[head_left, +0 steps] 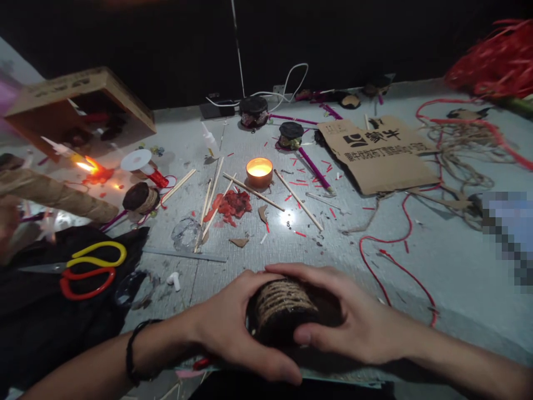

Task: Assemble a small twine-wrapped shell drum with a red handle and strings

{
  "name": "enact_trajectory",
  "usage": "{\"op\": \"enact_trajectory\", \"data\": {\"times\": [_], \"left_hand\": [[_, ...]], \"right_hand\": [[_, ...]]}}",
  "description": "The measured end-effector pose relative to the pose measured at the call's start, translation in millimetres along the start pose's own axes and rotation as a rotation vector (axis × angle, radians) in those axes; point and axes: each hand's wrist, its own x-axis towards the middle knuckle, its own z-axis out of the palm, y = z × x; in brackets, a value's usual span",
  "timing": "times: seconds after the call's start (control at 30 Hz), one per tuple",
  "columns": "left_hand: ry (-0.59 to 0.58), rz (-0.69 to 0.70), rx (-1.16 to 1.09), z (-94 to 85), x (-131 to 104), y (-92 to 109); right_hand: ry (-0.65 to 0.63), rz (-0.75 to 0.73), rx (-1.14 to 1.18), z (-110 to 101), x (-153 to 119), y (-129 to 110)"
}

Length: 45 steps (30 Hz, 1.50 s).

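While the cord-wrapped drum (286, 297) sits between the cupped left hand (227, 325) and right hand (360, 311), neither clearly nearer, its bands run side to side; curved fingers flank it, the right thumb meets its dark face, and the left thumb extends below.

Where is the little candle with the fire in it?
In the head view, the lit candle is near the middle of the table, just behind the red pile, with thin wooden sticks on both sides.
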Motion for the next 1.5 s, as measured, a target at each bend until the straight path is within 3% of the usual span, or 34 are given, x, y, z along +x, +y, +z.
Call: {"op": "enact_trajectory", "data": {"times": [0.43,0.6,0.8,0.9,1.03,1.27,1.5], "left_hand": [[0.036,-0.081,-0.04,-1.3,2.7,0.2],[0.097,-0.112,-0.131,-6.2,3.2,-5.8],[0.183,-0.161,-0.398,-9.2,4.7,-10.8],[0.193,-0.145,-0.437,-8.4,7.2,-10.7],[0.203,-0.164,-0.478,-8.6,7.6,-12.8],[0.19,-0.361,-0.42,-17.5,-0.4,-16.3],[0.286,-0.29,-0.401,-14.1,1.4,-17.1]], "right_hand": [[0.082,0.056,-0.118,2.8,0.3,-8.1],[0.106,0.08,-0.012,1.8,2.0,-5.9],[0.385,-0.148,-0.139,-9.4,6.5,-6.9],[0.442,-0.19,-0.179,-12.4,8.1,-8.5],[0.433,-0.156,-0.219,-10.4,5.9,-8.7],[0.384,-0.172,-0.26,-6.3,5.5,-5.3],[0.406,-0.338,-0.327,-9.2,9.7,-7.1]]}}
